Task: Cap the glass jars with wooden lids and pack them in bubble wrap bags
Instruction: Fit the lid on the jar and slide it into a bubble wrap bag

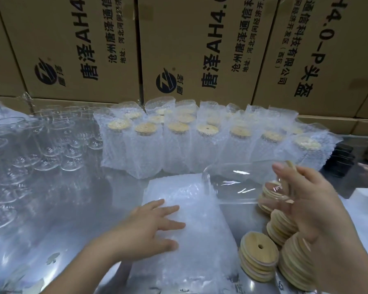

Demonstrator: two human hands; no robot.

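Glass jar juts left from the right grip.

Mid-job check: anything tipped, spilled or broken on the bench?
Nothing broken or spilled. The wooden lid stacks at front right lean and slump against each other instead of standing straight. The glass jar lies sideways only because the right hand holds it.

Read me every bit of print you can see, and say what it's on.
Left cardboard box: "唐泽AH4", "沧州唐泽通信", "地址:河北河间", cut off at the top.
Middle cardboard box: "唐泽AH4.", "沧州唐泽通信科", "地址:河北河间经济开".
Right cardboard box: "H4.0-P头盔", "通信科技有限公司".
Round logos on the left and middle boxes: "唐泽".
Right box's smaller bracketed print: too blurred.
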